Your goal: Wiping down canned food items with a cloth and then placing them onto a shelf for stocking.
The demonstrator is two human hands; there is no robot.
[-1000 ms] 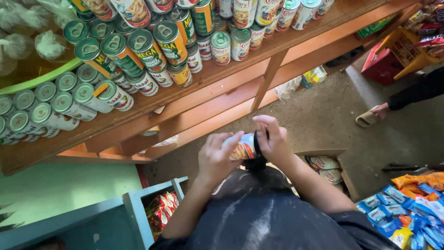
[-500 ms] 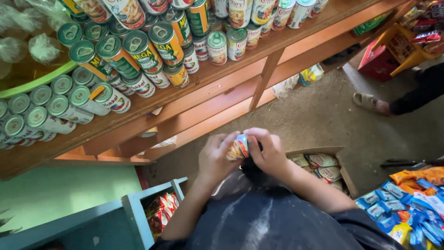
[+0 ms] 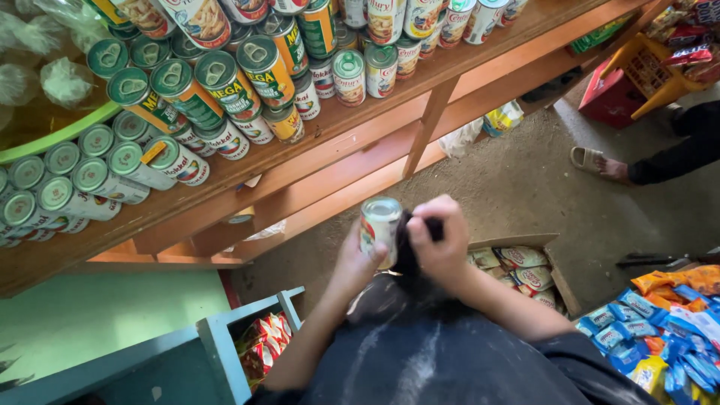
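My left hand (image 3: 358, 259) grips a small tin can (image 3: 379, 225) with a silver lid, held upright in front of my chest. My right hand (image 3: 440, 240) is closed on a bunch of dark cloth (image 3: 409, 244) pressed against the can's side. Both hands hover below a long wooden shelf (image 3: 352, 139) packed with rows of tin cans (image 3: 225, 82), several stacked in layers.
A cardboard box of snack packets (image 3: 517, 262) sits on the floor below my hands. Bright snack packs (image 3: 664, 330) lie at the right. A blue-grey crate (image 3: 247, 345) with packets is at lower left. Another person's sandalled foot (image 3: 596, 161) stands at right, near a red crate (image 3: 611, 97).
My hands have risen slightly and the can has turned more upright, its lid now facing up. The right hand has shifted from the can's top to its side with the cloth.
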